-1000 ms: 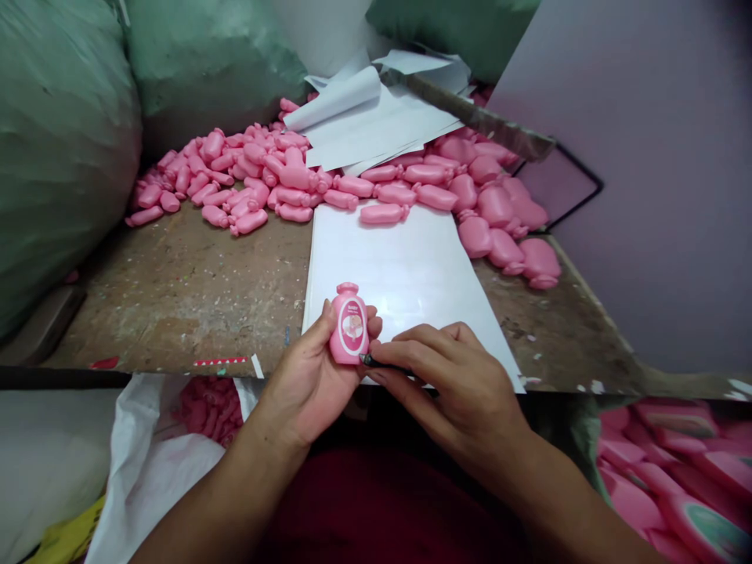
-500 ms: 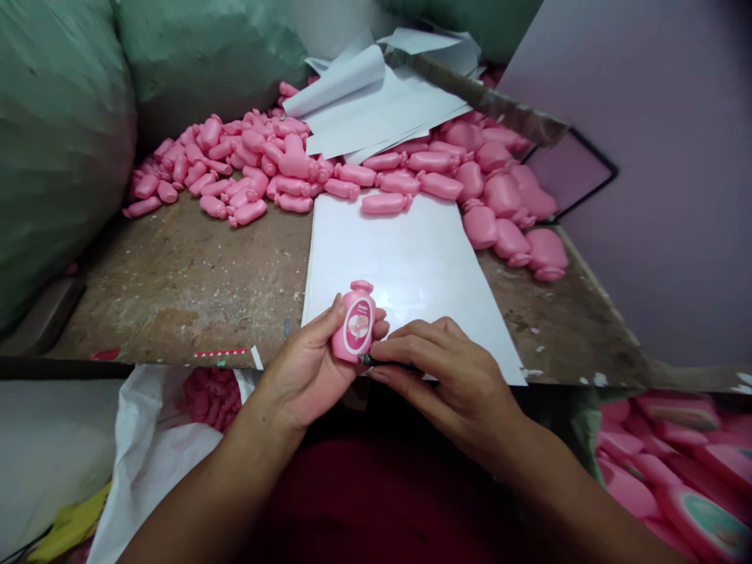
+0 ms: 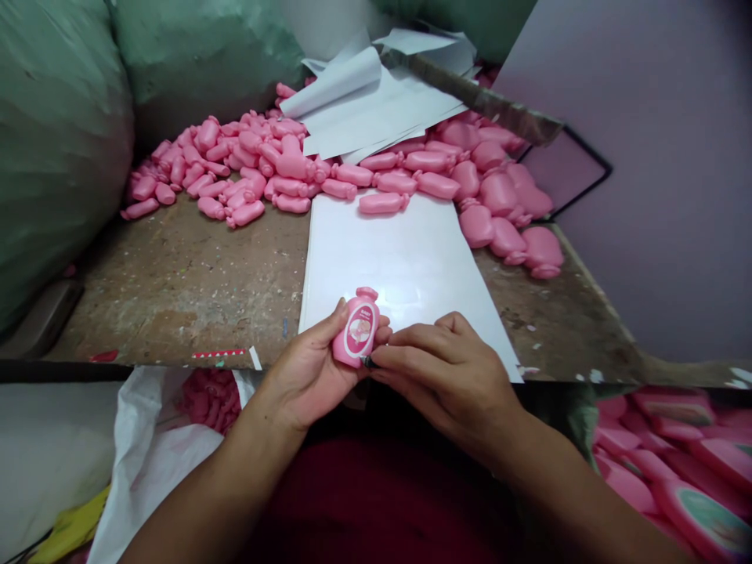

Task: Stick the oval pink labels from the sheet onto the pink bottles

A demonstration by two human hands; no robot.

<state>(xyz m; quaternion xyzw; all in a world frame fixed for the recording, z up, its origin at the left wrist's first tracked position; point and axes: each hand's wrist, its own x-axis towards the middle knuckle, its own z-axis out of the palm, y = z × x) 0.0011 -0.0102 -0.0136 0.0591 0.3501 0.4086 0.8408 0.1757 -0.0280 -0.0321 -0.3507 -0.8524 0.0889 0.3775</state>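
While our left hand (image 3: 320, 368) cradles a pink bottle (image 3: 357, 333) with an oval label, thumb along its left side and fingertips curled round to its right, our right hand (image 3: 455, 372) pinches a small dark tool (image 3: 369, 361) between thumb and fingers at the bottle's lower right. We cannot tell whether the tool's tip touches it. The bottle leans slightly right, in front of the near part of a white sheet (image 3: 388, 258), close to the near edge of a brown table (image 3: 205, 258). Open tabletop stretches left of the sheet, and a narrower strip runs along its right. Far off, a heap of pink bottles (image 3: 240, 157) and loose papers (image 3: 352, 102) limit the reach; a pale panel (image 3: 646, 157) bounds the right.

Counting, we find two hands, one labelled bottle held, one tool, and one bottle (image 3: 381, 204) lying on the sheet's far end. Three larger bottles (image 3: 506, 239) lie nearest us at the right; the heap is too crowded to count. Two big green sacks (image 3: 211, 70) stand at the far left, and one white sack (image 3: 141, 454) sits near left, below table level.
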